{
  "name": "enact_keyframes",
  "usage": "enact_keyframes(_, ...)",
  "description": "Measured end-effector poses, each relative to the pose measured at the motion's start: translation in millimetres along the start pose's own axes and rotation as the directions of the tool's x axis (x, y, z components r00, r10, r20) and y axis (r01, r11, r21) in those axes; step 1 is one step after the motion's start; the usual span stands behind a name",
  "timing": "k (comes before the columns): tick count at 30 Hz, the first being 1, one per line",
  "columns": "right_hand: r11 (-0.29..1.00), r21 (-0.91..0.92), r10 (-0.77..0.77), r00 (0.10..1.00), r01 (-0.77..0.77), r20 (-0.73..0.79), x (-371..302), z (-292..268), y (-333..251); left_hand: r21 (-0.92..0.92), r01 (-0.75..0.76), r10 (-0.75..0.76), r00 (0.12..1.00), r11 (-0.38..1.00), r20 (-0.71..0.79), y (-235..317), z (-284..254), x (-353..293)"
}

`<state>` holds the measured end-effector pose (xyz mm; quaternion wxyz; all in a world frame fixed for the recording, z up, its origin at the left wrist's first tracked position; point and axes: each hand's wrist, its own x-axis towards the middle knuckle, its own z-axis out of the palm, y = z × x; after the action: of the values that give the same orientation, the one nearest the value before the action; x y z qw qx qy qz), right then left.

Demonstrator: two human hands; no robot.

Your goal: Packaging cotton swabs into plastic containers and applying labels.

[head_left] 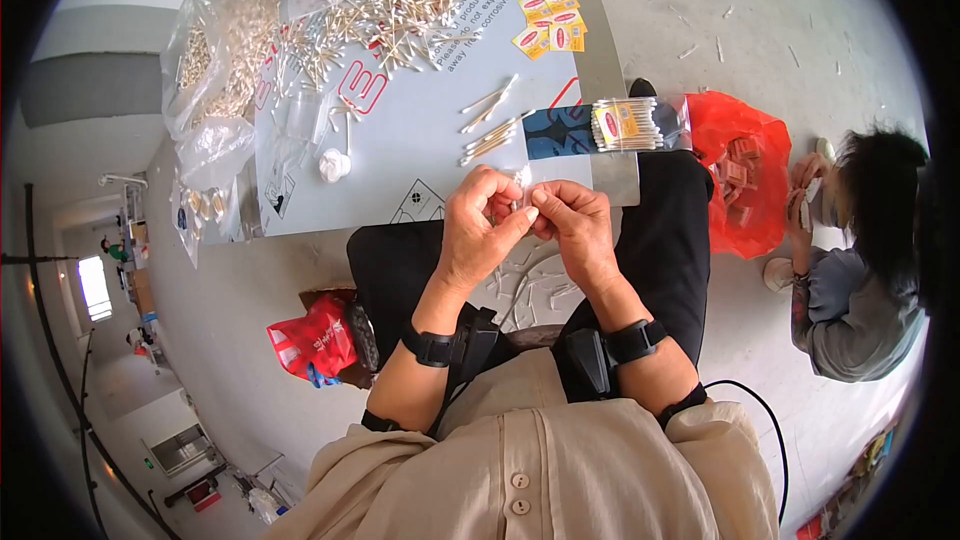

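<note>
Left hand [482,223], right hand [576,222]: curled, pinched small white piece [522,177], kind unclear. Step: apparently fine handling, near swabs [490,144]; next likely needed steady grip.

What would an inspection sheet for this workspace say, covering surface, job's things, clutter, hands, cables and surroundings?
Surface: grey printed tabletop, partly covered.
Job's things: cotton swab pile; clear bag of swabs; yellow-and-white cards; bundled swabs with a card.
Clutter: loose swabs on the floor.
Hands: left hand and right hand together, fingers pinching a partly hidden whitish item.
Cables: black cable curving beside the wearer's right side.
Surroundings: another person and a red plastic bag, right.
</note>
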<state>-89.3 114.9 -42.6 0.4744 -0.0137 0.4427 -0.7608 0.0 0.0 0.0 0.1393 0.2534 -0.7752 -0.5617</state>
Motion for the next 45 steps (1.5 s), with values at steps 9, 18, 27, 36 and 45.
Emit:
enact_keyframes(9, 1.0, 0.016, 0.003, 1.0, -0.002, -0.027, -1, 6, -1, -0.006, 0.017, -0.017, 1.0, 1.0, 0.001, -2, -3, -1)
enact_keyframes(18, 1.0, 0.01, -0.01, 1.0, 0.01, -0.01, 1, 5, -2, 0.042, -0.076, 0.078, 0.995, 0.996, -0.057, 0, 5, 1)
enact_keyframes(27, 1.0, -0.001, -0.003, 1.0, 0.003, 0.006, 0, 4, -2, 0.374, -0.23, 0.274, 0.959, 0.899, -0.069, 6, 11, -4)
enact_keyframes(36, 0.989, -0.131, -0.078, 0.992, 0.064, -0.102, -2, 6, 6, 0.529, -0.293, 0.434, 0.886, 0.796, -0.162, -7, 27, -10)
enact_keyframes(45, 0.947, -0.314, -0.133, 0.972, 0.068, -0.192, 0, 2, 9, 0.414, -0.217, 0.345, 0.9, 0.884, -0.267, -7, 27, -11)
